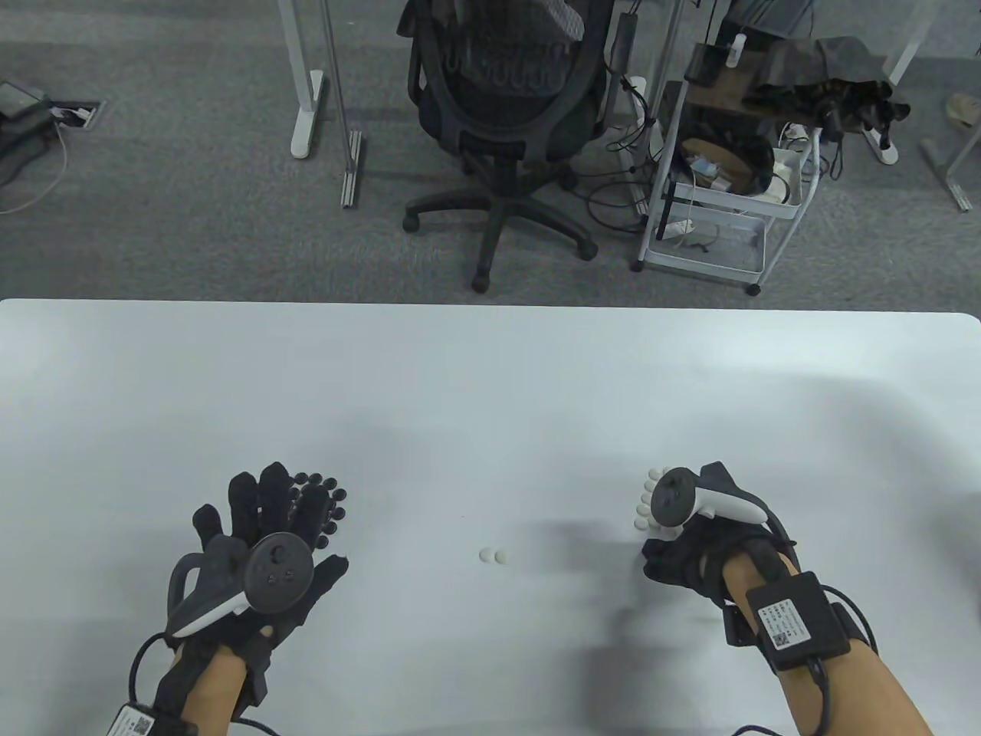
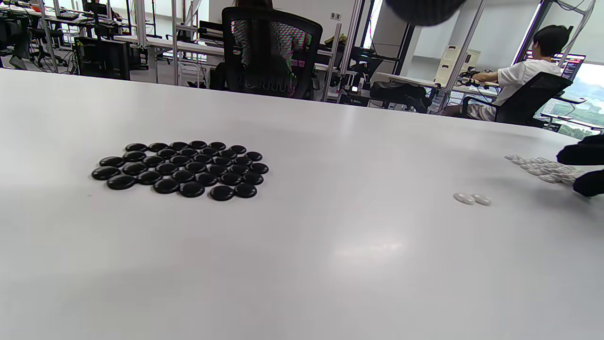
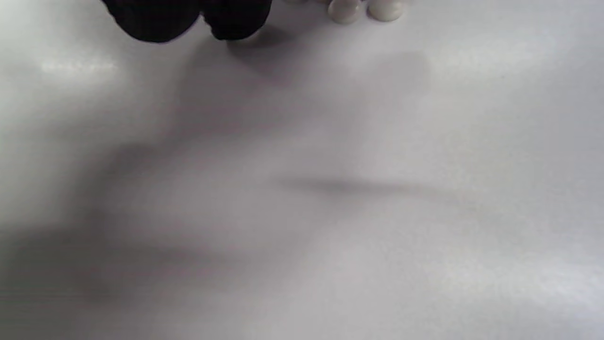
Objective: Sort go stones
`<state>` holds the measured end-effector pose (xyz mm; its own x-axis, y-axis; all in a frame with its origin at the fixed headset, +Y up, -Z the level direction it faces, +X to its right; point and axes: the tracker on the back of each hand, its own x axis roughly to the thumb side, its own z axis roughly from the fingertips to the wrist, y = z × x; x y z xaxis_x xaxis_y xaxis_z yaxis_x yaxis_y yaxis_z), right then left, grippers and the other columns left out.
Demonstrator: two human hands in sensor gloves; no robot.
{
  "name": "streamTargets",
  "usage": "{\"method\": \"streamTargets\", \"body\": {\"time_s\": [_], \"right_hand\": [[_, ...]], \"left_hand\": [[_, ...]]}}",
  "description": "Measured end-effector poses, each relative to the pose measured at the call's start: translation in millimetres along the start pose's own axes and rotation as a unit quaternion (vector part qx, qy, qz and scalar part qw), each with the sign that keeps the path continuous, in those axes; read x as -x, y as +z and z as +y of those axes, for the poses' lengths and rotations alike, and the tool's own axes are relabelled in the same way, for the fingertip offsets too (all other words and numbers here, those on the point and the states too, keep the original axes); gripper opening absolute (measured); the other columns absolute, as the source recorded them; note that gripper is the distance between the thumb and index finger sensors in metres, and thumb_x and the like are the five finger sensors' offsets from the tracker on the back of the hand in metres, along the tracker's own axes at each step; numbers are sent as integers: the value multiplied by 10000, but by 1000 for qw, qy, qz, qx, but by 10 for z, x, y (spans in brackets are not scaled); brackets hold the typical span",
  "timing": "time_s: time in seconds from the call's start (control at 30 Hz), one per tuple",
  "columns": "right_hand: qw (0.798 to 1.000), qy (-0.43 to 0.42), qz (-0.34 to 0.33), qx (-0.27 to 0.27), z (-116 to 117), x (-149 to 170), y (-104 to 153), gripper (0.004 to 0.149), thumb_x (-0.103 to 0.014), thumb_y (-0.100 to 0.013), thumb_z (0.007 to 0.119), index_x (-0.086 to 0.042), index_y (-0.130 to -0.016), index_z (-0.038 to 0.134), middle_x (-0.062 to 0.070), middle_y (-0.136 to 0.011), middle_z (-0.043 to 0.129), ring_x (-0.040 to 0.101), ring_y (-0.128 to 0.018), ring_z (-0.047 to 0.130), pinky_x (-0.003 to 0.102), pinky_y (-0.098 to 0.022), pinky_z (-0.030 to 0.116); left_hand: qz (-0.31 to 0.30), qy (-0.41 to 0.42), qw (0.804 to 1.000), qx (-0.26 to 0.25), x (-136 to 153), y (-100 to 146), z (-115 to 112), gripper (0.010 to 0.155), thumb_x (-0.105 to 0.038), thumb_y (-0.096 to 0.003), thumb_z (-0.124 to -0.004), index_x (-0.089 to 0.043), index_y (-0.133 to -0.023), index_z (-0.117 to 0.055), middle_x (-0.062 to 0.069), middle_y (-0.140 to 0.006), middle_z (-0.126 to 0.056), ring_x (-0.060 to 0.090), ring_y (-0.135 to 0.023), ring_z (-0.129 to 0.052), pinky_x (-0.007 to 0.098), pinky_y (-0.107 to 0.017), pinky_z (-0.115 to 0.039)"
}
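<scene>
Several black Go stones (image 1: 329, 502) lie packed in a flat cluster on the white table (image 1: 490, 383); the left wrist view shows the cluster (image 2: 181, 167) whole. My left hand (image 1: 295, 529) hovers over its near side, fingers spread, holding nothing. Several white stones (image 1: 646, 502) lie in a cluster at the right. My right hand (image 1: 674, 548) is at their near edge with its fingers (image 2: 585, 163) curled down beside them. Its fingertips (image 3: 188, 16) are close to the table in the right wrist view, next to white stones (image 3: 365, 9). Two white stones (image 1: 494, 556) lie alone between the hands.
An office chair (image 1: 506, 115) and a white wire cart (image 1: 720, 192) stand on the floor beyond the table's far edge (image 1: 490, 304). The table surface bears only the stones.
</scene>
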<state>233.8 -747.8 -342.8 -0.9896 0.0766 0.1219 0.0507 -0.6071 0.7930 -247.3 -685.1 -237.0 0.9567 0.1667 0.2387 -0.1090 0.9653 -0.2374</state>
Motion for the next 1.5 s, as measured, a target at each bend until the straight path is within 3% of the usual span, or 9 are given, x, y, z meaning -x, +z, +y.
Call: {"method": "streamTargets", "body": {"time_s": [0.33, 0.43, 0.53, 0.67, 0.9, 1.0, 1.23, 1.5], "right_hand": [[1000, -25, 12, 8, -135, 16, -77, 594, -492, -564, 561, -250, -1101, 486, 234, -1063, -75, 545, -862, -145, 817, -558, 54], [998, -45, -25, 33, -230, -88, -10, 603, -494, -559, 555, -240, -1103, 502, 241, -1064, -72, 550, -865, -137, 818, -559, 62], [995, -58, -71, 36, -320, -315, 71, 602, -494, -562, 556, -229, -1102, 527, 241, -1070, -64, 552, -868, -135, 819, -560, 64], [993, -13, -119, 21, -357, -783, 108, 602, -499, -563, 551, -224, -1098, 565, 241, -1079, -47, 553, -871, -129, 819, -561, 69], [981, 51, -184, -13, -179, -1552, -47, 603, -498, -563, 550, -229, -1103, 546, 235, -1070, -67, 548, -868, -136, 817, -561, 65], [979, 65, -191, -25, -114, -1744, -155, 614, -499, -562, 546, -232, -1113, 502, 233, -1058, -93, 548, -864, -144, 818, -560, 60], [980, 55, -188, -40, -82, -1901, -338, 636, -503, -558, 535, -221, -1122, 454, 237, -1055, -100, 548, -861, -150, 816, -557, 52], [973, 88, -206, -59, 89, -1769, -167, 588, -505, -556, 536, -246, -1083, 570, 216, -1075, -55, 546, -868, -131, 817, -557, 67]], "left_hand": [[0, 2, 1000, -2, 2, -1, 5, 758, -506, -639, -492, -117, -1200, -163, 357, -1122, 141, 623, -931, 133, 845, -534, -2], [0, 3, 1000, -2, 5, -1, 6, 759, -505, -639, -493, -115, -1200, -164, 359, -1121, 141, 624, -930, 133, 846, -534, -2], [1, 2, 1000, -2, 5, -3, 5, 758, -505, -639, -493, -115, -1200, -164, 357, -1122, 139, 624, -930, 133, 846, -533, -2], [2, 1, 1000, 0, 1, -3, 3, 757, -505, -639, -493, -117, -1200, -164, 359, -1121, 139, 624, -929, 133, 846, -533, -2], [-1, 4, 1000, -4, 8, 1, 10, 758, -505, -639, -494, -116, -1200, -166, 357, -1122, 139, 624, -929, 134, 846, -533, -1], [-2, 6, 1000, -4, 10, 5, 12, 757, -506, -639, -493, -116, -1200, -166, 357, -1122, 142, 624, -929, 134, 846, -533, -1], [-2, 9, 1000, -10, 23, 15, 21, 757, -504, -639, -494, -116, -1200, -166, 357, -1122, 139, 624, -930, 132, 846, -533, -2], [-1, 7, 1000, -5, 23, 14, 18, 758, -505, -639, -493, -116, -1200, -165, 357, -1122, 139, 623, -931, 133, 845, -534, -1]]}}
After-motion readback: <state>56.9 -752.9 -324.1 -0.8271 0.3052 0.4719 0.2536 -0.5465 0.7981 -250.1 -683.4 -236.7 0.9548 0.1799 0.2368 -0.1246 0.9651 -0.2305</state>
